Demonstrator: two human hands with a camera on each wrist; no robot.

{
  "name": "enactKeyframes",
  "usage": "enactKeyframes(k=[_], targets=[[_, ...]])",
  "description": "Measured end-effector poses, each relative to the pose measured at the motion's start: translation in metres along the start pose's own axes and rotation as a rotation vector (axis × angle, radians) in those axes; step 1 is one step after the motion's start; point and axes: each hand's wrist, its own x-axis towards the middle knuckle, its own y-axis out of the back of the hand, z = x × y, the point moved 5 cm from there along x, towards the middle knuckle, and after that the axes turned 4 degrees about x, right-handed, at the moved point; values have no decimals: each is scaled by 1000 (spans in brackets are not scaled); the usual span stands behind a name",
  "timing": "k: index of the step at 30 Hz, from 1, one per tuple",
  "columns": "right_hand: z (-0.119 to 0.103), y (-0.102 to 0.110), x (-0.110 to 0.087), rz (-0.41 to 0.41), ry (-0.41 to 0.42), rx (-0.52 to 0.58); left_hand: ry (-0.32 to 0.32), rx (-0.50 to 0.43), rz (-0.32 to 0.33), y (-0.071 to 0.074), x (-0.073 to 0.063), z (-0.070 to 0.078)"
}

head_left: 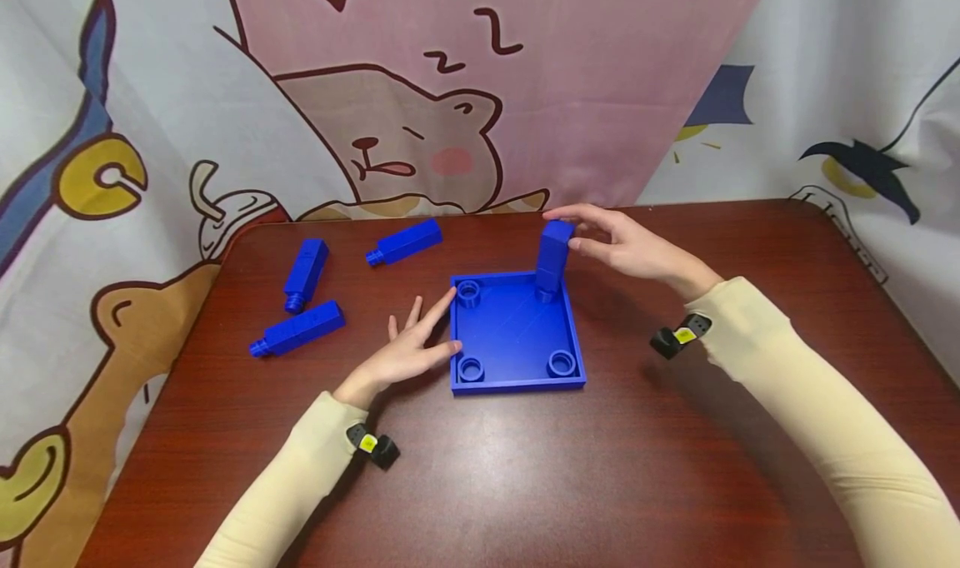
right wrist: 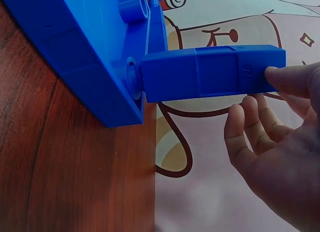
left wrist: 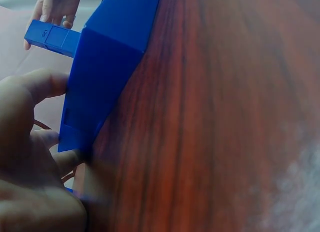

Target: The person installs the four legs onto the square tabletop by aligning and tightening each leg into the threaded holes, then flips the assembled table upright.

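Reddish-brown table (head_left: 675,476) bears blue tray (head_left: 510,335). Blue post (head_left: 553,251) stands at far-right socket (head_left: 545,297), top pinched by right hand (head_left: 636,247) between thumb and fingers; seating depth unclear. Left hand (head_left: 408,351), fingers spread, touches tray's left side.

Passage in front of tray (head_left: 517,388), far-right socket (head_left: 545,296) blocked — upright post (head_left: 553,258)

Cream sleeves (head_left: 836,435), yellow-marked black wrist cameras (head_left: 678,337)
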Motion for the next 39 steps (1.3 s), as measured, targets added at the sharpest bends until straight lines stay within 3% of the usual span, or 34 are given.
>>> enactKeyframes(k=[11, 19, 25, 33, 39], targets=[[6, -1, -3, 220, -78, 24, -7, 4, 7, 0, 0, 1], [7, -1, -8, 249, -158, -8, -4, 6, 8, -1, 1, -1], [5, 2, -8, 172, -203, -40, 1, 13, 4, 0, 0, 1], [-11, 16, -11, -115, -320, -115, 2, 15, -1, 1, -1, 2], [-17, 21, -10, -205, -278, -67, -1, 11, 0, 1, -1, 2]])
